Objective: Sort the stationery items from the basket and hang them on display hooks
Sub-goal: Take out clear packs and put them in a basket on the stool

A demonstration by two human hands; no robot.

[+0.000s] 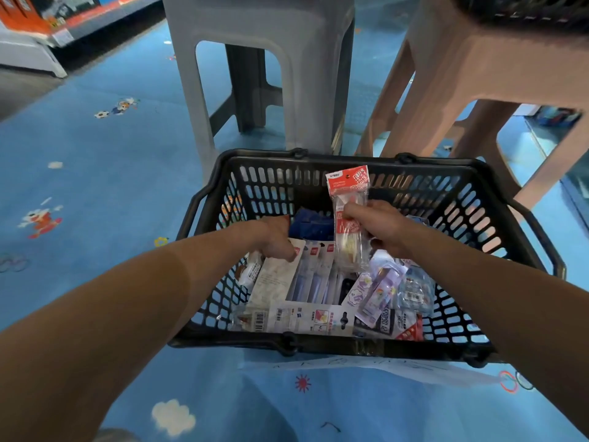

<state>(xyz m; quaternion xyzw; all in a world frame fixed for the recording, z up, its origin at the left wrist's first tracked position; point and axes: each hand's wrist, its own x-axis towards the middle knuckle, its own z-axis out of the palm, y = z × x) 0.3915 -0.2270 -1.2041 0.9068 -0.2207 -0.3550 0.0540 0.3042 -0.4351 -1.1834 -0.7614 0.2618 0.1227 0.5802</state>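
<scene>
A black plastic basket [318,164] stands on the blue floor, filled with several packaged stationery items. My right hand [379,224] grips a clear packet with a red header card [349,186], holding it upright above the basket's middle. My left hand [275,237] reaches down into the basket's left side and pinches the top of a white carded pack [274,282]. Blue pen packs [314,275], a purple cartoon pack [379,291] and flat barcode cards [287,319] lie below the hands.
A grey plastic stool [255,59] stands just behind the basket, and a pink-beige stool [478,78] to its right. A shop shelf [63,23] with boxed goods runs along the top left. The floor [111,186] is blue with cartoon prints.
</scene>
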